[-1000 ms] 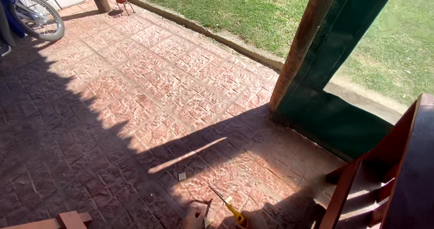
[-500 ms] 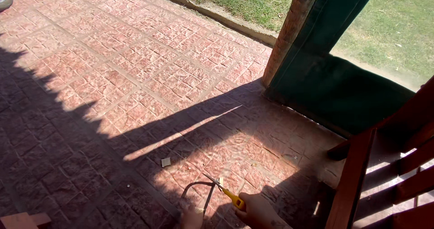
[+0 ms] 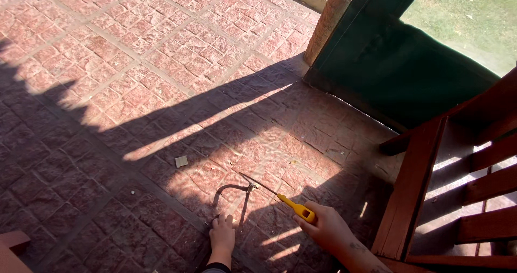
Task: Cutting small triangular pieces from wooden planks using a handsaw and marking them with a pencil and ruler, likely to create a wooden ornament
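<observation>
Low on the paved floor [image 3: 161, 63], near the bottom edge of the view, both hands are working at one small job. The right hand [image 3: 326, 227] is wrapping closed around the yellow handle of a screwdriver [image 3: 280, 196], its thin shaft pointing left and slightly away toward a clamp [image 3: 250, 187] at the end of a dark curved hose [image 3: 229, 197]. The left hand [image 3: 222, 235] is pressing down, fingers mostly flat and together, on the near end of that hose — pinning it to the bricks rather than gripping it, as far as the view shows.

The step in hand appears to be turning the clamp's screw while the hose is being held steady. The tip is sitting at or just beside the clamp; whether it is seated in the screw is too small to tell.

The next move probably calls for keeping the tip engaged and the hose from rolling — the curved piece looks likely to twist under torque.

A small pale scrap [image 3: 181, 161] is lying to the left, well apart, and a red wooden frame [image 3: 414, 192] is standing at the right.
</observation>
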